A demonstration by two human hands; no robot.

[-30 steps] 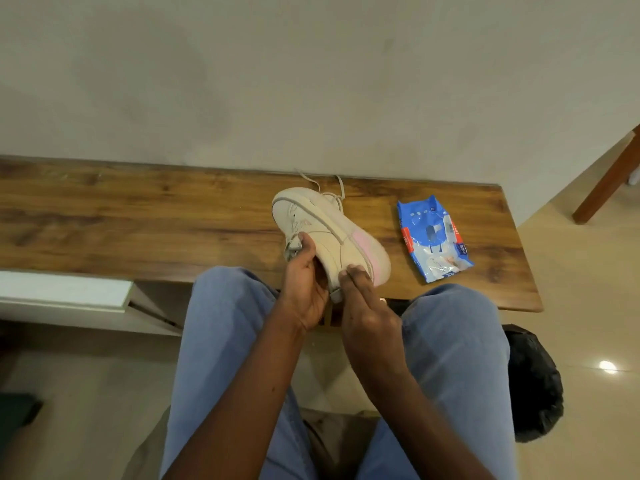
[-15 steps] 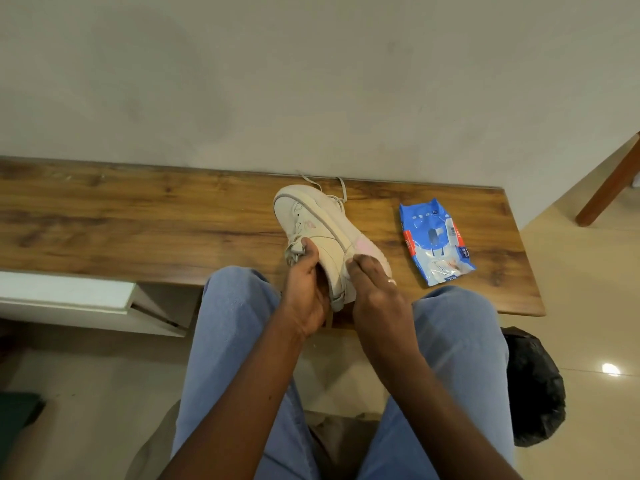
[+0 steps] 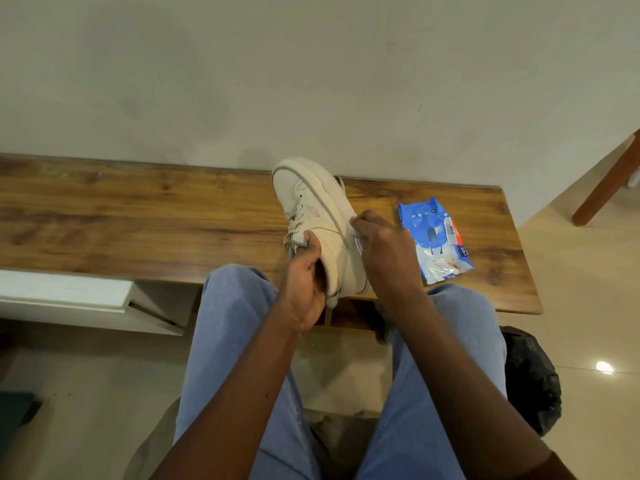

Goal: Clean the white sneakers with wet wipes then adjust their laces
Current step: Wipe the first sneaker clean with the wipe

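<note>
White sneaker [image 3: 311, 209]: held on its side over the wooden table [image 3: 138, 223], toe near the back edge by the wall, heel past the front edge; left hand [image 3: 306, 289]: thumb and fingers clamped around the laced opening; right hand [image 3: 384, 251]: fingers curled over a wipe [image 3: 354, 227], pressing it to the sole's side; blue wipes pack [image 3: 434, 244]: flat, just right of that hand, short of the table's right end; black bag [image 3: 530, 379]: on the floor by the right knee; tabletop runs far left of the sneaker.
</note>
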